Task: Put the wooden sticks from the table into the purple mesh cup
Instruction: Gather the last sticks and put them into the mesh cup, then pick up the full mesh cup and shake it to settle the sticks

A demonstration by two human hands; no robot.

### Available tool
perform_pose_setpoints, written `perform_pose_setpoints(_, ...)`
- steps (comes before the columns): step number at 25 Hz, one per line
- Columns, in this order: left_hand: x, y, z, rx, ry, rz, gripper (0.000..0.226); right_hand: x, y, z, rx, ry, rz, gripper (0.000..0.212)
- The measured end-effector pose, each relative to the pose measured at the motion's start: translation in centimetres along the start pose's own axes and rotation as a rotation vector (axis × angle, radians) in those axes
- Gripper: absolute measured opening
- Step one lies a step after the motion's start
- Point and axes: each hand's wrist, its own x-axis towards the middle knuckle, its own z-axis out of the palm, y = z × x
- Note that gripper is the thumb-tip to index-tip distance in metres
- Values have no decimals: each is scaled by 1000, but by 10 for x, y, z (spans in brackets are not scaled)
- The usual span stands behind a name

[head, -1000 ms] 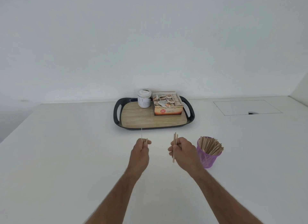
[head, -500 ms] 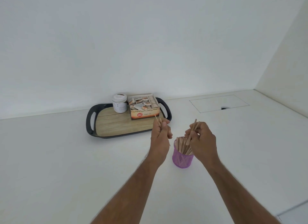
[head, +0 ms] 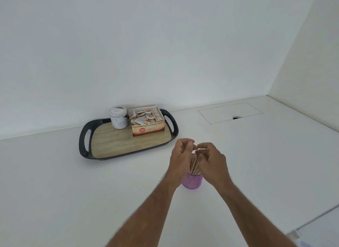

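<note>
The purple mesh cup (head: 192, 181) stands on the white table, close in front of me. A bundle of wooden sticks (head: 194, 165) rises out of it. My left hand (head: 180, 155) and my right hand (head: 213, 161) hover on either side of the stick tops, fingertips nearly meeting above them. The fingers of both hands are loosely curled, and I see no stick pinched in either. Both hands hide part of the cup's rim and the outer sticks. No loose stick shows on the table.
A black tray (head: 83, 142) with a wood-look floor sits at the back left. It carries a white jar (head: 118, 119) and an open box of tea bags (head: 146, 123). A flush hatch (head: 230, 112) lies at the back right, near the wall corner.
Both hands held sticks above the table, moved over the cup and came down beside it. The sticks they held now stand in the cup. The view has swung right.
</note>
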Motion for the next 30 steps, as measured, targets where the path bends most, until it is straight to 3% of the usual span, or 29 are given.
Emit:
perform_pose_setpoints(5,0,7,-9,-55,53,143,29,0,-1,1,-8,53,-91,41)
perform_pose_setpoints(9,0,16,-39,-21,229,282,26,-6,13,3,120,221,-138,48)
perform_pose_setpoints(13,-16,7,-111,456,336,208,25,-22,51,13,312,152,24,92)
perform_pose_setpoints(17,-60,-22,-211,1216,272,21,69,-27,79,33,166,3,128,122)
perform_pose_setpoints(20,-104,-45,-263,1504,317,-201,98,-26,82,48,104,17,112,106)
perform_pose_setpoints(23,-133,-56,-287,1551,348,-362,113,-22,81,57,81,51,129,82)
perform_pose_setpoints(27,-141,-60,-292,1561,365,-346,110,-19,74,65,126,140,191,72)
perform_pose_setpoints(30,-139,-62,-292,1563,369,-337,108,-31,73,80,66,-44,110,70)
